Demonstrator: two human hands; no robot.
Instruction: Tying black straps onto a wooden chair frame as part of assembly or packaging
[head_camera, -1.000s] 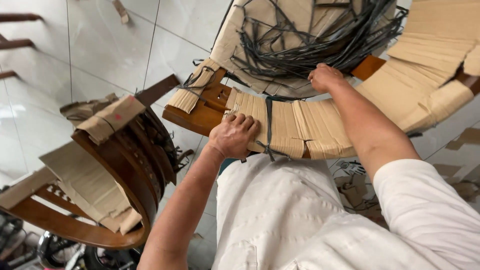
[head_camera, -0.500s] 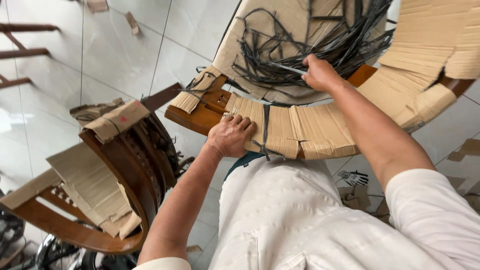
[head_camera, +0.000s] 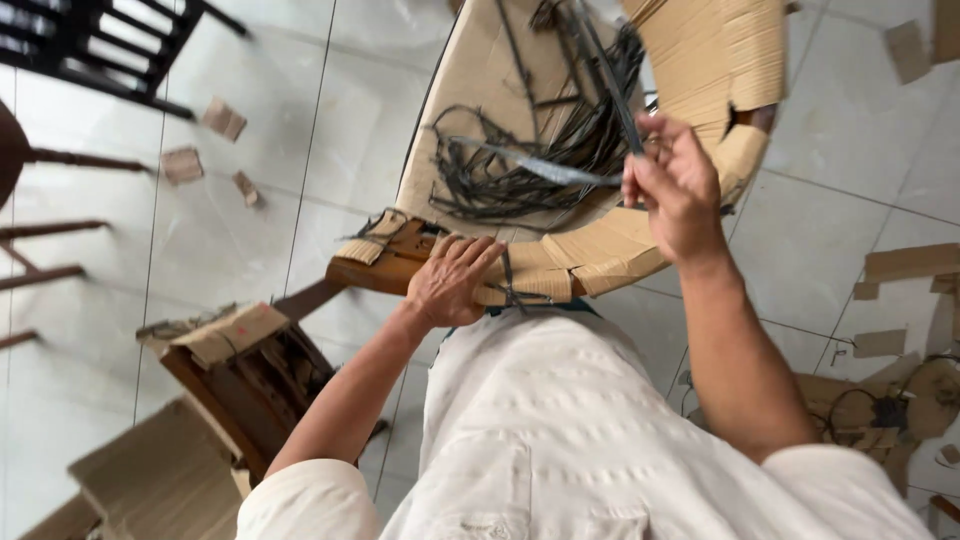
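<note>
Pale glossy tiled floor, littered with small brown cardboard scraps; dark wooden furniture legs showing at upper left. A curved brown wooden chair frame wrapped in corrugated cardboard is lying in front of the person, tilted, its near edge just above the white ribbed shirt. A tangle of dark grey plastic packing straps is sitting loose inside the frame's hollow. The left hand is pressing flat, fingers spread, on the near cardboard-wrapped rail. The right hand is pinching closed on one long dark strap, lifting it up and away from the tangle. A second cardboard-wrapped wooden chair piece is lying at lower left, well apart from both hands.
</note>
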